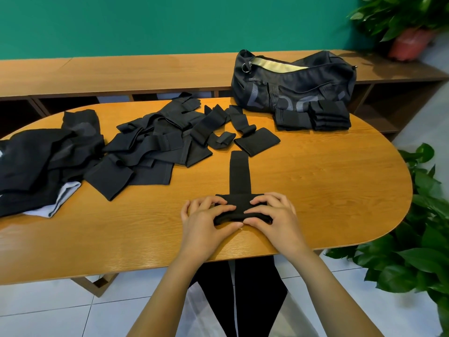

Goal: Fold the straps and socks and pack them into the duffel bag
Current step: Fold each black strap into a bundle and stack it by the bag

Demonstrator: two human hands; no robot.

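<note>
The black strap (239, 176) you are working on lies near you, close to the near edge of the table (328, 178) and a little right of its middle. Its wide end is bunched into a thick fold under your hands, and its narrow tail runs flat and straight away from you.

Your left hand (206, 220) grips the left part of that fold, fingers curled over the top and thumb against the near edge. Your right hand (274, 215) holds the right part the same way, fingertips pressed into the cloth. The two thumbs almost meet at the near side of the fold.

Just beyond the tail's far end lies one folded black piece (257, 141). Left of it spreads the loose pile (150, 142) of black straps and socks, tangled and overlapping. Farther left, dark garments (36, 161) are heaped at the table's left end, with a pale cloth edge showing beneath them.

At the far right of the table sits the duffel bag (291, 86), its zip open on a pale yellow lining. A folded stack (328, 115) of black pieces rests against its near side.

Behind the table runs a wooden bench (121, 74) against a green wall (170, 20). A potted plant (408, 40) stands at the far right, and leafy plants (425, 239) crowd the near right.
</note>
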